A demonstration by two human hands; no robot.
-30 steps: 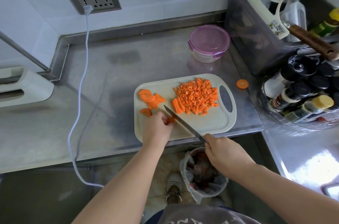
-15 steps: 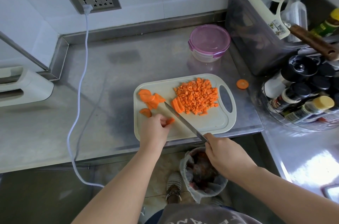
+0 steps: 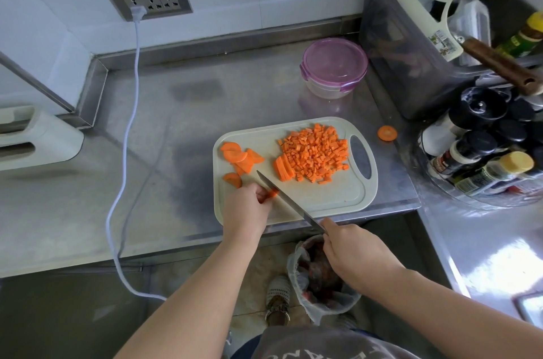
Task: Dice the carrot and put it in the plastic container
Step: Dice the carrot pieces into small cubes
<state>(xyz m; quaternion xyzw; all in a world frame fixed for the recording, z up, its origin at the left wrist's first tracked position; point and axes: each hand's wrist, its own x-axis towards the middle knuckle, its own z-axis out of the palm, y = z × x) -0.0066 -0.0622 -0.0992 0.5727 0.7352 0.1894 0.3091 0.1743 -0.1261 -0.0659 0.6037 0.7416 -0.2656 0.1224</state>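
Step in hand: dicing, not yet transfer. Left hand [image 3: 246,209] sat at the cutting board's [image 3: 323,203] near-left corner, fingertips curled, pinching a small carrot piece [image 3: 272,193] against the board. Right hand [image 3: 352,253] was off the board's near edge, clenched around the knife [image 3: 282,197] handle. The blade ran diagonally across the board with its edge just beside the pinched piece.

Next move, as judged: cut that piece down, keeping the fingertips tucked back from the blade, then work through the remaining slices. The plastic container [image 3: 335,65], beyond the board's far edge, had its purple lid on, so it needs opening before anything goes in.

Counts: one knife, one board, one container. One dice pile [image 3: 317,150] sat at the board's far right, cubes too many to count. One bundle of strips [image 3: 284,167] touched the pile's left side. About five slices [image 3: 239,156] lay at the board's far-left corner, overlapping, so the count is rough. One stray round [image 3: 387,133] lay off the board's right end.
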